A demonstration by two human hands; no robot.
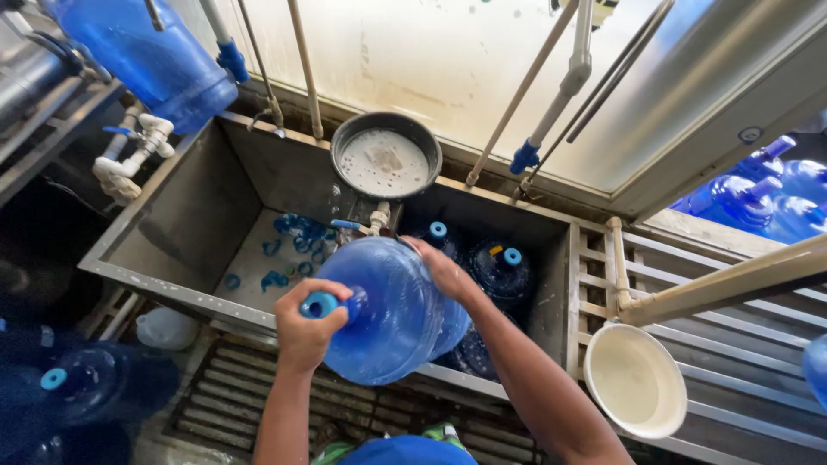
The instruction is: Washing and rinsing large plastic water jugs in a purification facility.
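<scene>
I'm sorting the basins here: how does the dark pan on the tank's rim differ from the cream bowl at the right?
The dark pan is black and holds foamy white liquid; the cream bowl looks empty. The pan sits on the tank's back rim; the bowl rests on the slatted rack, tilted. Both are round and open.

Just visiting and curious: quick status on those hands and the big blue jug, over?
Left hand grip on neck of blue jug, right hand on its base. Jug on its side over the steel sink. More capped bottles below.

2 bare forearms, no sleeves; blue and green clothing (405,451) below
</scene>
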